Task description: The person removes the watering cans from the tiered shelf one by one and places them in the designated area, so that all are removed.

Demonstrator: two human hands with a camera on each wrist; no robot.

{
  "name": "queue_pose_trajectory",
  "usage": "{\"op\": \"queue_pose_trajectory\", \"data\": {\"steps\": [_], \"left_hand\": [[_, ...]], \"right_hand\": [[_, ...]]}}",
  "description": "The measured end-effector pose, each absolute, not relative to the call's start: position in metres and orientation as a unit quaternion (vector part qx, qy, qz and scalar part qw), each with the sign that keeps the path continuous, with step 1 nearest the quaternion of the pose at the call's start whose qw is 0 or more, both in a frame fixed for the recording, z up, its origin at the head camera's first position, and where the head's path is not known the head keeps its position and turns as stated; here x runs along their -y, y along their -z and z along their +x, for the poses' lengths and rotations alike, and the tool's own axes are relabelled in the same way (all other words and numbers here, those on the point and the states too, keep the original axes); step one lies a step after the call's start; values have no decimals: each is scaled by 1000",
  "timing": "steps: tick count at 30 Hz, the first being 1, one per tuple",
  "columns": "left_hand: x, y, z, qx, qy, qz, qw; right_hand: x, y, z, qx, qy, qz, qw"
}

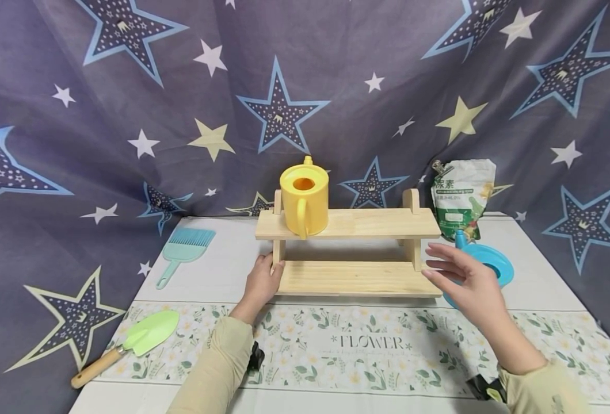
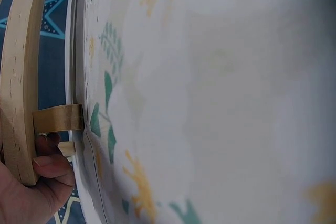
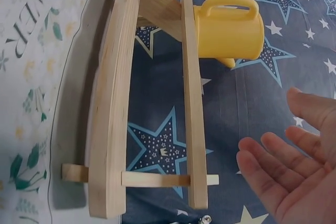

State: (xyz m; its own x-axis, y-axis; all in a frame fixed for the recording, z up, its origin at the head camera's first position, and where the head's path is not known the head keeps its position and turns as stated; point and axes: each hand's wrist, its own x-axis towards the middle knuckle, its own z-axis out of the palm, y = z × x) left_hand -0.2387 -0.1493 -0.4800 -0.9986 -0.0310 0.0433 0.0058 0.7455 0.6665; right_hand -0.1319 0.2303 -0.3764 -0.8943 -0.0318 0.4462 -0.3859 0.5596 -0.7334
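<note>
A two-tier wooden shelf (image 1: 357, 279) stands upright on the table. My left hand (image 1: 263, 279) grips the left end of its lower board, with thumb and fingers curled round the board's end (image 2: 18, 145) in the left wrist view. On the left part of the upper board stands a yellow watering can (image 1: 315, 201), handle towards me. My right hand (image 1: 471, 282) is held apart from the shelf's right end, fingers spread and relaxed, holding nothing. It partly covers a blue watering can (image 1: 496, 259) behind it. In the right wrist view that palm (image 3: 299, 182) faces the shelf.
Behind the blue can leans a white and green bag (image 1: 460, 195) with a clip on top. On the left lie a small light-blue dustpan with a brush (image 1: 186, 247) and a green trowel (image 1: 149, 333) with a wooden handle. A star-patterned curtain (image 1: 357, 34) hangs behind the table.
</note>
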Motion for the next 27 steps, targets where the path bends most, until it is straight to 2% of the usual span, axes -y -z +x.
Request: {"op": "queue_pose_trajectory", "data": {"steps": [27], "left_hand": [[150, 481, -239, 934, 355, 4, 31]], "right_hand": [[-193, 368, -153, 844, -485, 165, 156]]}}
